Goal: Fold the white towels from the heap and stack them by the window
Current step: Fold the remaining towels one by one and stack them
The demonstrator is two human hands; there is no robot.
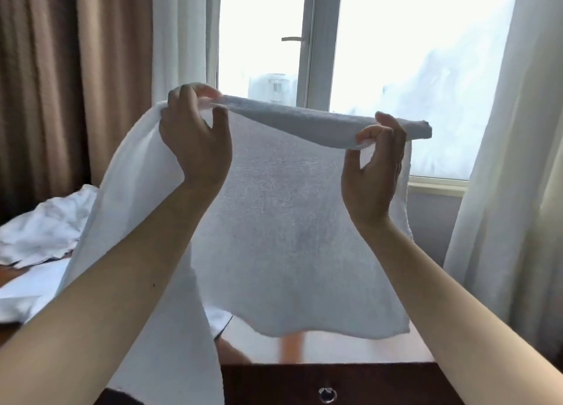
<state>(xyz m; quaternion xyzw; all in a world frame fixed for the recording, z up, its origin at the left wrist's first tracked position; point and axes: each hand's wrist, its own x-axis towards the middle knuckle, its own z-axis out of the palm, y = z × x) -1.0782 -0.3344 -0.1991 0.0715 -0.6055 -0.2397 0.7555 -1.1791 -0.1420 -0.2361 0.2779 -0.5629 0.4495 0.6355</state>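
Nearest: dark wooden desk edge with a round metal fitting [327,395], glossy top beyond it. Above the desk, both bare forearms raised. Left hand [195,136] pinches the upper edge of a thin white terry towel [283,237] between thumb and curled fingers; right hand [373,167] pinches the same edge nearer the other corner. Towel hangs in the air, spread between the hands, with surplus cloth draped off the left side. Farther left, a crumpled heap of white towels [45,228]. Behind: window [307,54], sheer white curtains, brown drapes.

Judgement: unfolding and straightening step, no fold made yet. Next move calls for bringing matched corners together evenly.
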